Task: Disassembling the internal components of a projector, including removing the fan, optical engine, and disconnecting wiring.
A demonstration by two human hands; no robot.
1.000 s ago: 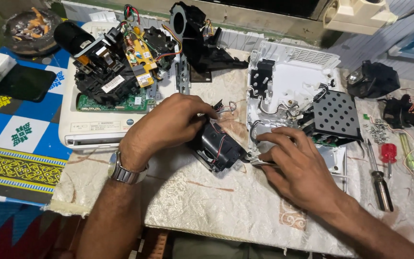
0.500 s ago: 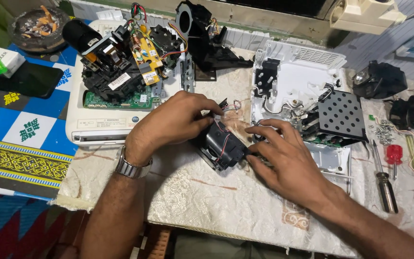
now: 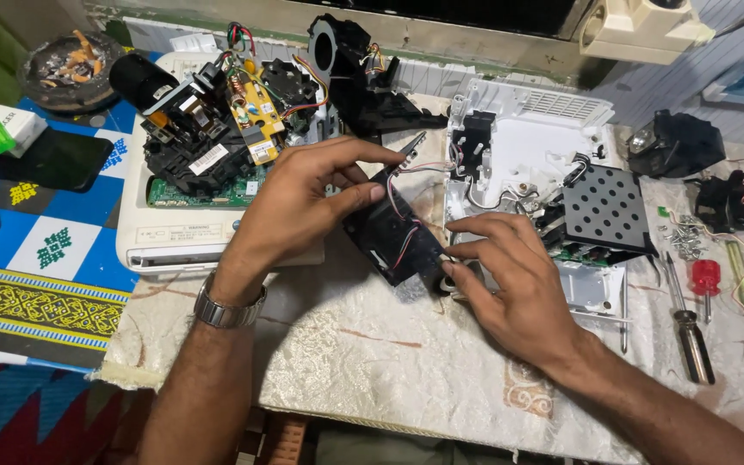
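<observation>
My left hand (image 3: 299, 202), with a metal watch on the wrist, grips the upper end of a black plastic module (image 3: 393, 234) with thin red and white wires running along it. My right hand (image 3: 510, 280) pinches the module's lower right end with thumb and forefinger. The module is tilted, held just above the pale patterned cloth (image 3: 372, 362) covering the table. Both hands are closed on the same part.
A white opened device base (image 3: 174, 232) with green circuit board and black optics sits at left. A white shell (image 3: 527, 146) with a perforated black plate (image 3: 606, 207) lies to the right. Screwdrivers (image 3: 695, 327), screws and black parts lie at far right; an ashtray, lighter and phone at far left.
The black module has been lifted and turned, now showing its long flat side with wires. My left hand moved up to its top end; my right hand shifted to its lower end.
</observation>
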